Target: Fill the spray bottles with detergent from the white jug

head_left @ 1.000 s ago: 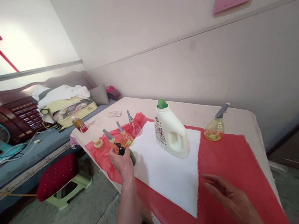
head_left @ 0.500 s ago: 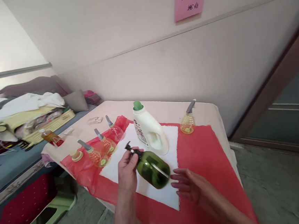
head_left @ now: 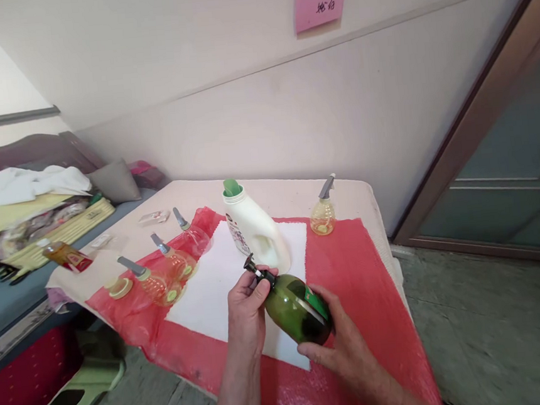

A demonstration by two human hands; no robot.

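A dark green pump bottle [head_left: 294, 310] is held tilted above the table, its black pump head pointing up and left. My left hand [head_left: 249, 302] is closed around its neck, just under the pump. Around the base, the fingers and thumb of my right hand [head_left: 336, 335] grip the bottle; a bright green label shows near them. Right behind it stands a white detergent jug [head_left: 256, 229] with a green cap, on a white cloth [head_left: 202, 296]. A clear spray bottle [head_left: 323, 215] with yellowish liquid and a grey trigger stands farther right.
Several spray bottles [head_left: 157, 287] lean or lie on the red sheet [head_left: 361, 270] at left, near a round lid [head_left: 119, 287]. An amber bottle [head_left: 66, 255] lies at the table's left end. A red-topped stool [head_left: 39, 374] stands below, by a bed.
My right hand, apart from the pump bottle before, now grips its base. The bottle has turned, bringing the green label into view. The whole view has shifted slightly.
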